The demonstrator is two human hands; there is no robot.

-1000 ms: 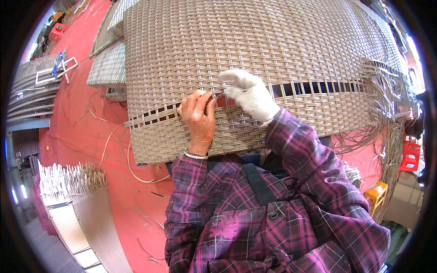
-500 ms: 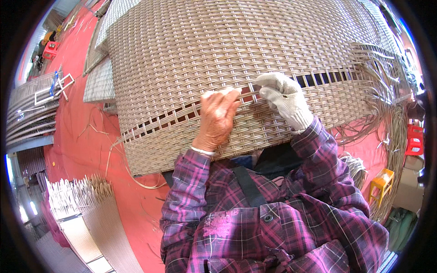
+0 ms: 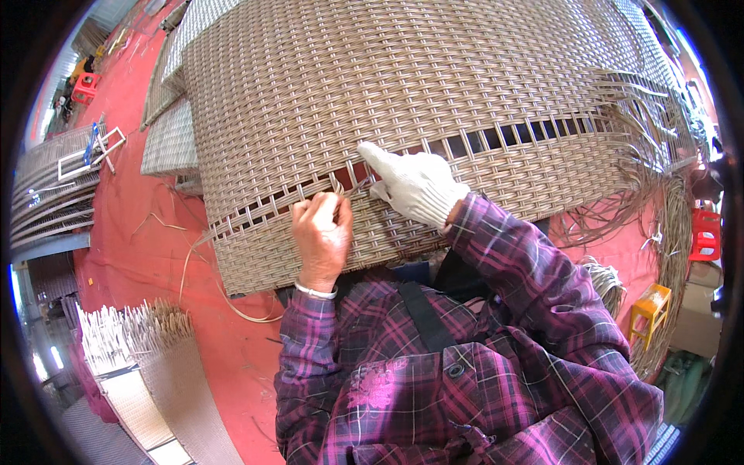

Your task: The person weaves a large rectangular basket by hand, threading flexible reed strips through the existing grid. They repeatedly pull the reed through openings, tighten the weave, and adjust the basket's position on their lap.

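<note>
A large panel of brown woven wicker lies in front of me, with a long open gap across its near part, crossed by upright strands. My left hand, bare, is at the gap's left part, its fingers closed in a pinch on thin wicker strands that show just above the fingertips. Close to its right, my right hand wears a white knit glove. Its index finger stretches to the gap's upper edge and its thumb rests apart, lower down, by the near edge; nothing shows between them.
Loose strand ends hang off the panel's right side. Red sheeting covers the floor. Another woven piece with frayed ends stands at lower left. Stacked frames are at far left; a yellow stool and a red stool are at right.
Both hands have moved left along the gap, the right one farther. The right hand's pinch has loosened into a stretched index finger; the left hand has dropped nearer me, pinching strands.
</note>
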